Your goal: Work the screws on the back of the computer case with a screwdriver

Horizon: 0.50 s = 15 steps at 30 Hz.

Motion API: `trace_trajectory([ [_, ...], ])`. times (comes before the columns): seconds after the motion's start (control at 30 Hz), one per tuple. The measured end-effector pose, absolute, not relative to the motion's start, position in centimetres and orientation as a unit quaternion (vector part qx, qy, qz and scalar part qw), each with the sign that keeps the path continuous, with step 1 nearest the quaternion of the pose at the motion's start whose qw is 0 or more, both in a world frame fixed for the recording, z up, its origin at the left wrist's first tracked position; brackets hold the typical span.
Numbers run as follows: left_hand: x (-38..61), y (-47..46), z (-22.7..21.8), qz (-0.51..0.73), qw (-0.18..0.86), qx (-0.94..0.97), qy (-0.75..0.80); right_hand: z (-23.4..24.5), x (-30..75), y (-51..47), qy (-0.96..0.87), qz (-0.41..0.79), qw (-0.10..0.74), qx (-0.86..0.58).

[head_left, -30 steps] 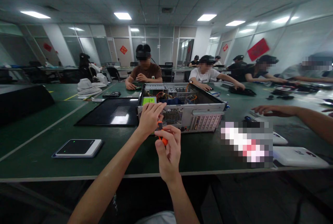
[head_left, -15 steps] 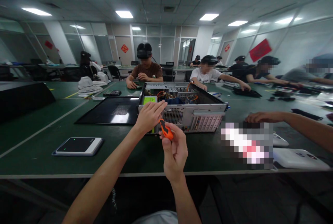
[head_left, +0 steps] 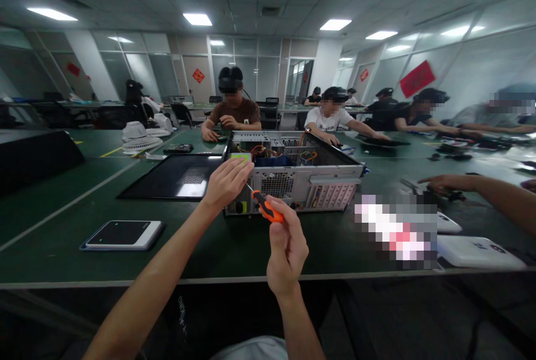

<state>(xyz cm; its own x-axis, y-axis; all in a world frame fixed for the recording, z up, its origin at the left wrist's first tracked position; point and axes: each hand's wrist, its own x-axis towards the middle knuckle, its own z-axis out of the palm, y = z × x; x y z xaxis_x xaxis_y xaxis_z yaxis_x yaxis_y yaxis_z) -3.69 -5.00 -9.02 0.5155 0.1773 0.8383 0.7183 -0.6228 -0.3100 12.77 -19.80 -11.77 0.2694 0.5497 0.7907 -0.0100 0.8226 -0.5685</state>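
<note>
On the tabletop [head_left: 234, 254], the computer case [head_left: 299, 178] is already uncovered, panel [head_left: 180, 178] beside it, wiring [head_left: 262, 152] still inside, right hand [head_left: 288, 245] curled around a screwdriver [head_left: 271, 210], left hand [head_left: 226, 182] nearly straight, its hold unclear.

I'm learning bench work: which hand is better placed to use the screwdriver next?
Probably the right hand: it holds the screwdriver, angled toward the case. The left hand is at the case's near left corner.
</note>
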Motion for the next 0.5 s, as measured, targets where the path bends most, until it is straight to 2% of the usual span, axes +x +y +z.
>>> trace_trajectory([
  [0.5,-4.7,-5.9,-8.4,-0.512,0.328,-0.745,-0.273,-8.6,15.1,-22.2,-0.415,0.12,0.878,-0.207],
])
